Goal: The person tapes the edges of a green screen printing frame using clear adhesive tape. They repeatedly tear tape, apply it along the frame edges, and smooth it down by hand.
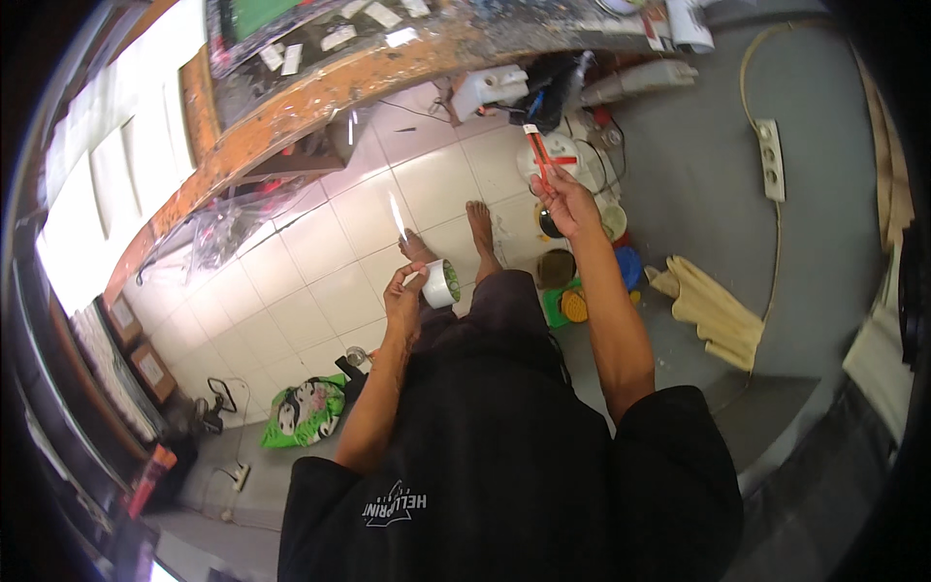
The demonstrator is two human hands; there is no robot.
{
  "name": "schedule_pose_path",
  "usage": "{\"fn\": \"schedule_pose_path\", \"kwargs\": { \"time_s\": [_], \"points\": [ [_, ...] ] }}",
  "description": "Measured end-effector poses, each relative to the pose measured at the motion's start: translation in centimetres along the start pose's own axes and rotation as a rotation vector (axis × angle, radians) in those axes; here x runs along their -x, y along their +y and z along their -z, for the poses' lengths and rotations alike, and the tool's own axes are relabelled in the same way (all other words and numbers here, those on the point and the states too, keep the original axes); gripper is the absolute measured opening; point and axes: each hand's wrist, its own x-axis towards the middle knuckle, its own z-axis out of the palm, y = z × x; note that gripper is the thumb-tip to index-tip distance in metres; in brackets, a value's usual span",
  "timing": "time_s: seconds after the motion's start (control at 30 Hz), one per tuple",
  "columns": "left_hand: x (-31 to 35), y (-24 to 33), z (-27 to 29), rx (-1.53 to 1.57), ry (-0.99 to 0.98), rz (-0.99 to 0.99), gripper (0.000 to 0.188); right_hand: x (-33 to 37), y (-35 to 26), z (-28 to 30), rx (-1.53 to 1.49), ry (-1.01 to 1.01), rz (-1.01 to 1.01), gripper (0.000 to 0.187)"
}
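Observation:
My left hand (402, 299) is closed on the edge of a short white cylinder (438, 285) with a green end, which looks like a roll of tape. It is in front of my lap. Farther forward and to the right, my right hand (569, 204) pinches a slim orange-red utility knife (540, 147) with a pale tip. The knife points away from me, apart from the roll. A thin bright streak (397, 215) shows beyond the left hand; I cannot tell whether it is tape or glare.
A worn, paint-stained workbench edge (281, 105) curves across the far side. Tubs, including a blue one (627, 267), stand by my right forearm. A yellowish cloth (713, 310) and a power strip (771, 160) lie at right. A green bag (305, 412) sits at left.

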Motion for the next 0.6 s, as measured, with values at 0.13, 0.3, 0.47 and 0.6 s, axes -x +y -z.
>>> {"fn": "schedule_pose_path", "kwargs": {
  "time_s": [0.13, 0.3, 0.47, 0.6],
  "points": [
    [0.3, 1.9, 1.3, -0.042, -0.068, 0.094, 0.023, 5.8, 1.4, 4.2, -0.164, -0.098, -0.025, 0.025],
    [-0.1, 3.2, 3.2, -0.118, -0.077, 0.095, 0.024, 12.4, 4.6, 3.3, 0.110, -0.029, 0.063, 0.025],
    [-0.3, 2.8, 3.9, -0.085, -0.049, 0.086, 0.026, 14.8, 6.7, -3.3, 0.736, -0.140, 0.089, 0.029],
    [0.0, 1.9, 3.7, -0.036, -0.018, 0.013, 0.020, 13.9, 6.5, -7.1, 1.334, -0.245, 0.397, 0.024]
  ]
}}
